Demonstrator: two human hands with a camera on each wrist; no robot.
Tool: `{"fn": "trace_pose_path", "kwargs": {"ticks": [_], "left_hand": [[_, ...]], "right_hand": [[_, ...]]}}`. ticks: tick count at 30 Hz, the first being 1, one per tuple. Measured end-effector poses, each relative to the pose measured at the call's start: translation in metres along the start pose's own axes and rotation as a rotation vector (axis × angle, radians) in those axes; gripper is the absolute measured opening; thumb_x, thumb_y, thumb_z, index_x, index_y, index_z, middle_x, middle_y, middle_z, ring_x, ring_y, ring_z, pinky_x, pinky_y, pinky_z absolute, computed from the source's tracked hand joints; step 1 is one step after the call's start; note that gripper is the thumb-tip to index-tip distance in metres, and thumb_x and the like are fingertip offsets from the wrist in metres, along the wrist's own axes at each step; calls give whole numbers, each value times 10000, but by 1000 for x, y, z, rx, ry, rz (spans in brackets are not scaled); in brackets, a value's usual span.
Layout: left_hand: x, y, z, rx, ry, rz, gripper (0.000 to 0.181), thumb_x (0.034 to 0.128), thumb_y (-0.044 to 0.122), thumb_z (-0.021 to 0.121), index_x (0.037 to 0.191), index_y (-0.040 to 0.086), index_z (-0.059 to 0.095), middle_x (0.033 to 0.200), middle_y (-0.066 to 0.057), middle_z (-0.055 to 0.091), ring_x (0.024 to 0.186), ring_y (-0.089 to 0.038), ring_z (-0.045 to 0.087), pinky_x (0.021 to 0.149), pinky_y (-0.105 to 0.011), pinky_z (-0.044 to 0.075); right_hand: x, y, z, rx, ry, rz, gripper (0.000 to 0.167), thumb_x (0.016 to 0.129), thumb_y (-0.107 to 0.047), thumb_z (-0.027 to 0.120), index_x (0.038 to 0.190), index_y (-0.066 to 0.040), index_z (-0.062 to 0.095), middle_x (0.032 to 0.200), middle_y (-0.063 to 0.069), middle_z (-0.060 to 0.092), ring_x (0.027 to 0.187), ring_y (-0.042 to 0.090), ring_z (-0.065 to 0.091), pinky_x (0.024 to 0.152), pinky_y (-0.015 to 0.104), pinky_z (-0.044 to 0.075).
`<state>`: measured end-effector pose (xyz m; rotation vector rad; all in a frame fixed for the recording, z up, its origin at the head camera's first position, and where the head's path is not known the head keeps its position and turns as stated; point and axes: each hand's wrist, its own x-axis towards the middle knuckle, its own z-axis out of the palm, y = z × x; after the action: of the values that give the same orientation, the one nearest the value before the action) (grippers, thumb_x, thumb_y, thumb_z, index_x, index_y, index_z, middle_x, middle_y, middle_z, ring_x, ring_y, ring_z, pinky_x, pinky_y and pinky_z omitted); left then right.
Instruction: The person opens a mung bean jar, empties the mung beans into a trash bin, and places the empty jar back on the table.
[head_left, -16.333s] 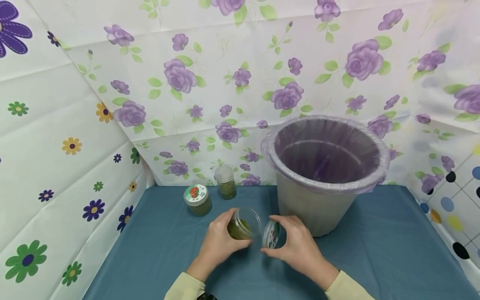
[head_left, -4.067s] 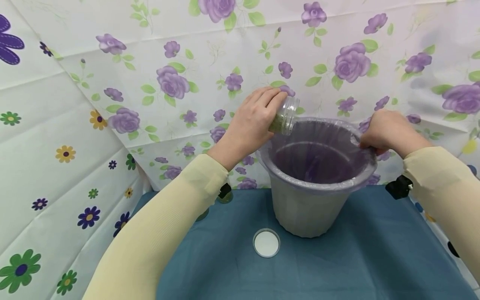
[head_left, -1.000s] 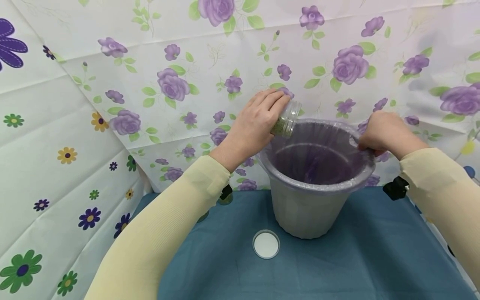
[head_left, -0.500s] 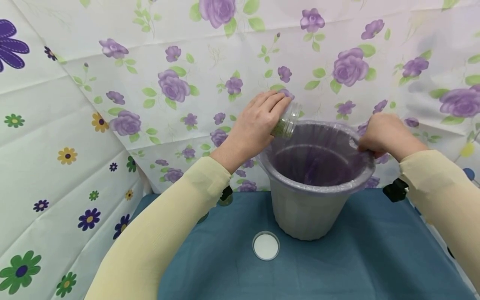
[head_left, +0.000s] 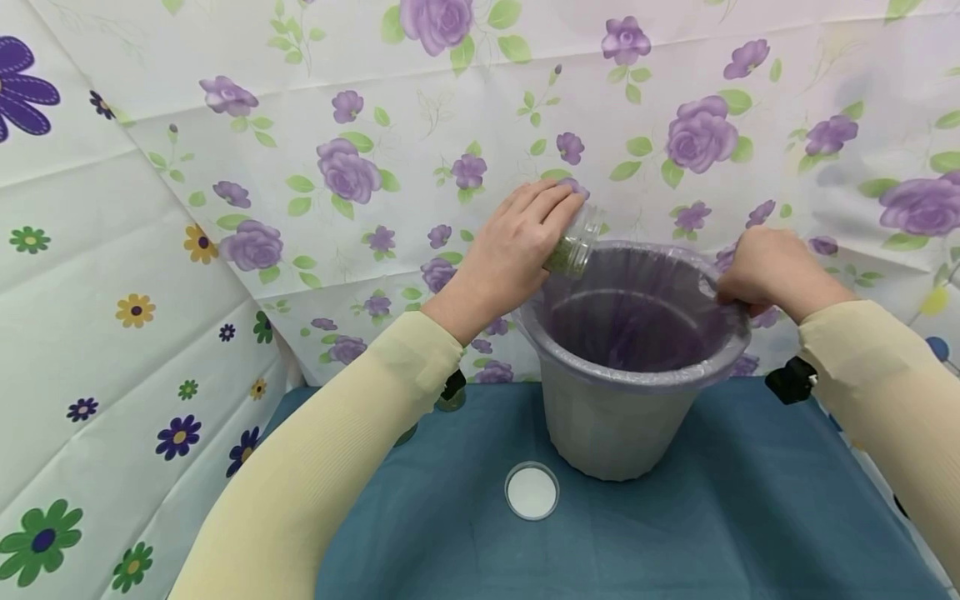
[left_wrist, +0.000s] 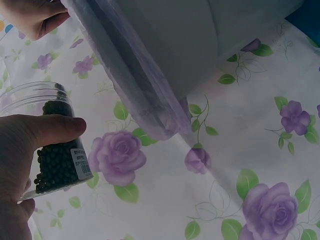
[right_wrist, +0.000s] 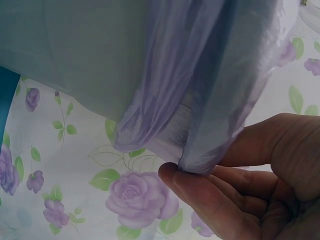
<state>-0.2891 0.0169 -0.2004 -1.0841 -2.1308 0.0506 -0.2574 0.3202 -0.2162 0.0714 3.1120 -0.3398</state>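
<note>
In the head view my left hand (head_left: 510, 246) grips a clear jar (head_left: 579, 237) of green beans, tipped on its side with its mouth towards the bin. It is held above the left rim of the grey trash can (head_left: 615, 429). The left wrist view shows the beans and a small white label on the jar (left_wrist: 62, 160), with the thumb across it. My right hand (head_left: 780, 267) pinches the lined rim on the bin's right; in the right wrist view its thumb and fingers close round the purple bag liner (right_wrist: 225, 100). The jar's lid (head_left: 532, 492) lies inside-up on the table.
Partly hidden behind my left sleeve stand two other jars (head_left: 452, 398) at the back left of the blue tablecloth (head_left: 600, 546). A flowered sheet (head_left: 345, 250) hangs close behind the bin, and another covers the left side.
Sixteen seconds ago the jar and its lid were in my hands low over the table; the lid now lies down and the jar is raised to the bin. Over the last second almost nothing moves.
</note>
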Motion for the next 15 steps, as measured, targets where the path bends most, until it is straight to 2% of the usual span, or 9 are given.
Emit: {"fn": "trace_pose_path", "kwargs": {"ticks": [15], "left_hand": [[-1, 0, 1, 9, 10, 18, 658, 783, 53, 671, 1394, 67, 427, 1410, -82, 470, 1362, -232, 362, 1185, -292, 193]], "right_hand": [[0, 0, 1, 12, -12, 7, 226, 726, -212, 671, 619, -20, 616, 492, 60, 605, 437, 175, 594, 510, 319, 477]]}}
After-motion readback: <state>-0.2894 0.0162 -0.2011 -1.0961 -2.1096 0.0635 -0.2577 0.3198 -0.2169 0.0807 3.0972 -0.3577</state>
